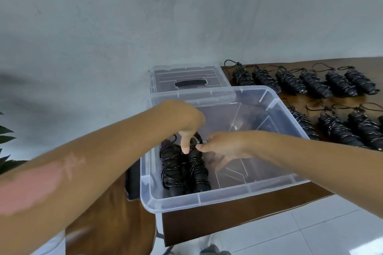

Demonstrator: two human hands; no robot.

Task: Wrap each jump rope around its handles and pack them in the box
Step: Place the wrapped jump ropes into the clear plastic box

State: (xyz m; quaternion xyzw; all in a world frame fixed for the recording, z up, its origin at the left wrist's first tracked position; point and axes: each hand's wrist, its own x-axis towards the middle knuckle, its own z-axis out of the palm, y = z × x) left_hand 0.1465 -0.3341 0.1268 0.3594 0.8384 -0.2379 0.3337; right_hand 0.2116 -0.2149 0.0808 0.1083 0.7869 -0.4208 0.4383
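Jump ropes [184, 167], two black bundles bound in thin speckled cord, are lying side by side at the 9 o'clock end of the clear plastic box [207, 197], long axes running 12 to 6. Both hands are meeting over their 12 o'clock ends: the left hand [186, 122] and right hand [223, 147] are each pinching cord with curled fingers. More wrapped bundles [310, 83] are waiting on the wooden counter [238, 213] toward 2 o'clock.

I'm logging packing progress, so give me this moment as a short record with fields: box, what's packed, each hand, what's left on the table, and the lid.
box: clear plastic box, open, on the wooden table
packed: two wrapped jump ropes side by side at the box's left end
left hand: inside the box, on the ropes' top end
right hand: inside the box, fingertips at the same spot
waiting: wrapped ropes in two rows on the table, right of the box
lid: behind the box
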